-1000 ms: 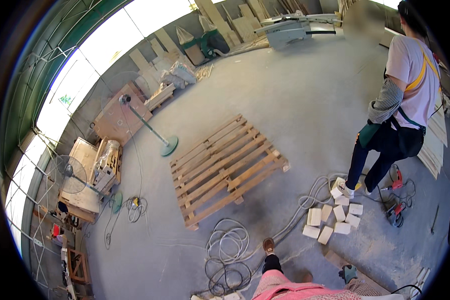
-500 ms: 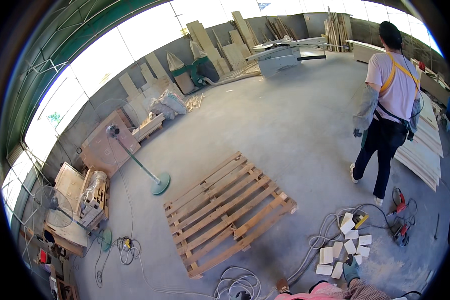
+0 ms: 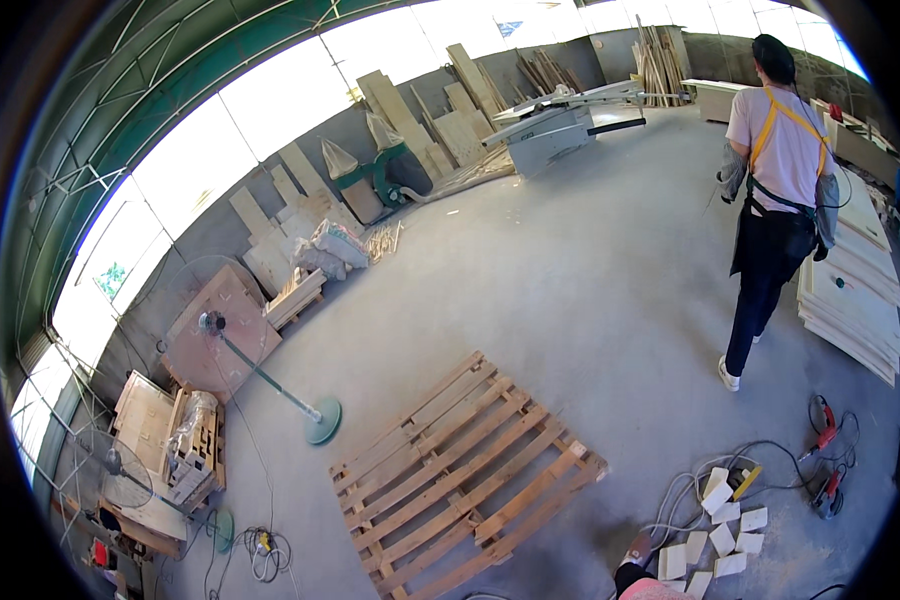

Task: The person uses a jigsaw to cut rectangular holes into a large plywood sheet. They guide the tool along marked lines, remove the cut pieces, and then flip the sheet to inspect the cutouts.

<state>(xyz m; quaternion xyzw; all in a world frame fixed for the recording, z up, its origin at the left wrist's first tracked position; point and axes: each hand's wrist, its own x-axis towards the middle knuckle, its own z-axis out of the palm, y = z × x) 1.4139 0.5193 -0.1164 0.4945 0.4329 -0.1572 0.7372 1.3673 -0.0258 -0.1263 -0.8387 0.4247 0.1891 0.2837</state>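
Note:
Neither of my hands shows at this moment. At the bottom edge, only my brown shoe [image 3: 638, 548], a dark trouser leg and a bit of pink clothing [image 3: 650, 590] come into view. Just right of the shoe, several pale wooden blocks [image 3: 722, 540] lie scattered on the concrete floor. A slatted wooden pallet [image 3: 460, 490] rests flat to the left of my shoe.
Ahead at right, a person [image 3: 780, 160] in a yellow harness walks with their back to me, beside stacked boards [image 3: 855, 290]. Red power tools [image 3: 825, 430] and cables lie near the blocks. A standing fan [image 3: 322, 420] is at left, a table saw [image 3: 550, 140] farther back.
My gloved right hand, earlier over the blocks, has left the view. The view has shifted, so the pallet and blocks sit lower. The other person has stepped farther ahead.

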